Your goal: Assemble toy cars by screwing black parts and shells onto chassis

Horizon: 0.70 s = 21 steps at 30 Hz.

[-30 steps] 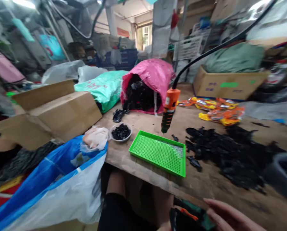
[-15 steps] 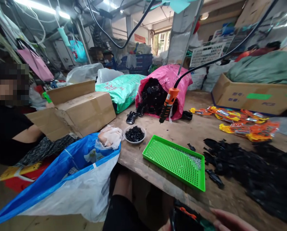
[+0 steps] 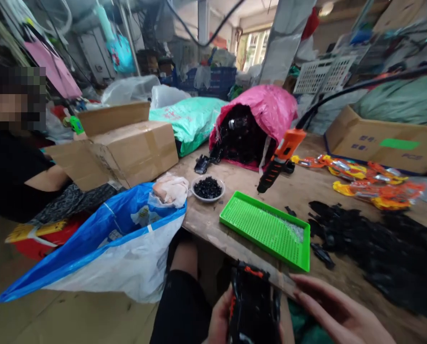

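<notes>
Just below the near edge of the worn brown wooden table (image 3: 199,223), your left hand (image 3: 218,317) is clamping a boxy black plastic part with orange trim (image 3: 254,306) along its side, and the orange piece at its far end is facing up toward you. Your right hand (image 3: 342,310) is hovering beside it near the table edge, fingers spread apart and showing nothing between them; whether they are touching the wood, you cannot tell. For a steady hold, you are probably best off pressing on the solid side walls rather than the thin orange trim, and supporting the part from underneath while you are turning it. Tilting it slowly should be helping you see its seams, which are too dark to read from here.

Around your work, the table edge is running close to the part's far end, so any lift is needing a little height to avoid knocking it. The bright green perforated plastic tray (image 3: 256,225) is sitting just past that edge, with small silvery pieces at its right end. Beyond it, the orange-and-black power screwdriver (image 3: 280,160) is hanging at a slant. Rightward, a pile of flat black plastic pieces (image 3: 371,248) is crowding sideways reach; more room is opening over your lap.
</notes>
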Each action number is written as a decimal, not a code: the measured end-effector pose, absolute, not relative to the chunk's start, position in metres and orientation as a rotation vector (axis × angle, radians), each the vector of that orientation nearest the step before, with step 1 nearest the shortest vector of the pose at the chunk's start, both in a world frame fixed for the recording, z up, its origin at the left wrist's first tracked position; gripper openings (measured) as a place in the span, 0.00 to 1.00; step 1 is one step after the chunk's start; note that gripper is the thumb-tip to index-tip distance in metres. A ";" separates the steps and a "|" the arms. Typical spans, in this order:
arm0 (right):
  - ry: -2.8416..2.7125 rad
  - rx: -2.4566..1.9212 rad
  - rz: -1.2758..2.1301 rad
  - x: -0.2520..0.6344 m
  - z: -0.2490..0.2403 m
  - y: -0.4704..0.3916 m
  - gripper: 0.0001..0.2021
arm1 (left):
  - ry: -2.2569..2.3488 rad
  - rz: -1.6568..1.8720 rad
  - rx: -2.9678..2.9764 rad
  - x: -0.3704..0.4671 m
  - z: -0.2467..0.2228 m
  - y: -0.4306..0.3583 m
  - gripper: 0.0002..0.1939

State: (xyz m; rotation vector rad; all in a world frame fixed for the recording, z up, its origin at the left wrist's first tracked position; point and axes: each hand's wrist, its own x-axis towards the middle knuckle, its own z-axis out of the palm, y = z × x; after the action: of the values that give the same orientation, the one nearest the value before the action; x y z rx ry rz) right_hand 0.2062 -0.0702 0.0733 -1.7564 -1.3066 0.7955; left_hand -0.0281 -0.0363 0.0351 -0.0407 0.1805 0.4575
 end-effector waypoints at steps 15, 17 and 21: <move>-1.227 -1.815 0.915 0.183 0.093 -0.074 0.24 | 0.090 0.484 -0.150 -0.035 0.042 -0.041 0.38; -1.230 -1.795 0.921 0.184 0.092 -0.074 0.23 | 0.092 0.471 -0.156 -0.035 0.042 -0.041 0.38; -1.296 -1.764 0.890 0.181 0.096 -0.077 0.17 | 0.087 0.481 -0.139 -0.037 0.046 -0.040 0.32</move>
State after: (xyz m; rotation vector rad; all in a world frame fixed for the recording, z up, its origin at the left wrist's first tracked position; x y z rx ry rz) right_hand 0.1805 -0.0774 0.0965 -1.7637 -1.2965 0.8900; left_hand -0.0366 -0.0399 0.0461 -0.1393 0.0873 0.4815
